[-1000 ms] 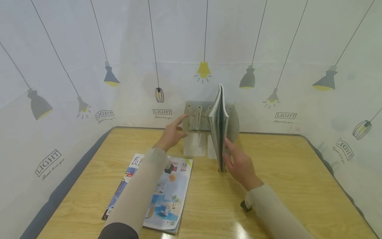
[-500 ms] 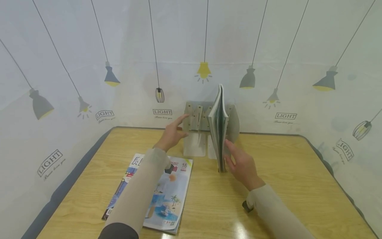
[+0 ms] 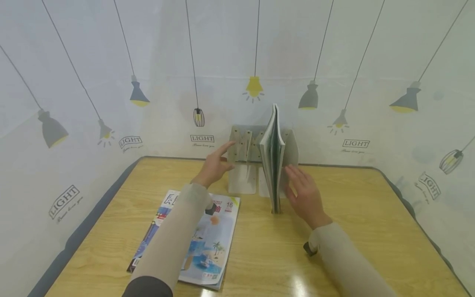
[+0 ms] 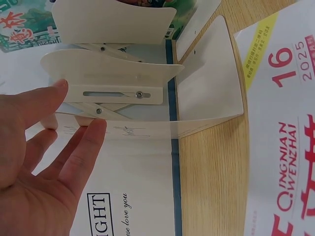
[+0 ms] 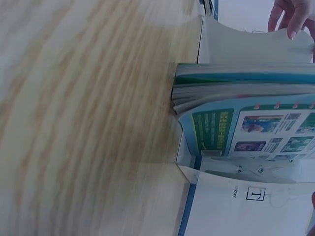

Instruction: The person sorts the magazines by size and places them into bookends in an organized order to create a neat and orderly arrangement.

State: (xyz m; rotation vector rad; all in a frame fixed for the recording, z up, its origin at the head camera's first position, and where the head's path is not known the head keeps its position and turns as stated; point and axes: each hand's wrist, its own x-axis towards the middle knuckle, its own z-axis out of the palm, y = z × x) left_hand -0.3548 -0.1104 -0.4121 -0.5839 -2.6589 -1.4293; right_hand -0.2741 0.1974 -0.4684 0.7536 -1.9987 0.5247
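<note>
A pale metal expandable book rack (image 3: 241, 179) stands at the back of the table. My left hand (image 3: 214, 168) pinches its left end panel (image 4: 147, 127) near the edge, with a fingertip inside and other fingers on the outer face. Several magazines (image 3: 272, 161) stand upright in the rack's right part, one with a light-blue cover (image 5: 221, 128) leaning away from the others. Beside the right end panel (image 3: 292, 148), my right hand (image 3: 305, 198) has its fingers extended close together. Whether those fingers touch the panel is unclear; only slivers of them show in the right wrist view.
Two magazines lie overlapping on the wooden table (image 3: 267, 255) under my left forearm: a beach-cover magazine (image 3: 211, 247) on top and a purple-blue magazine (image 3: 148, 235) below. Behind the rack hangs a white cloth (image 3: 222, 49) with printed lamps.
My right hand has shifted slightly up and right, from beside the magazines' edge to the right end panel, its fingers now closer together. The left hand and magazines look unmoved.
</note>
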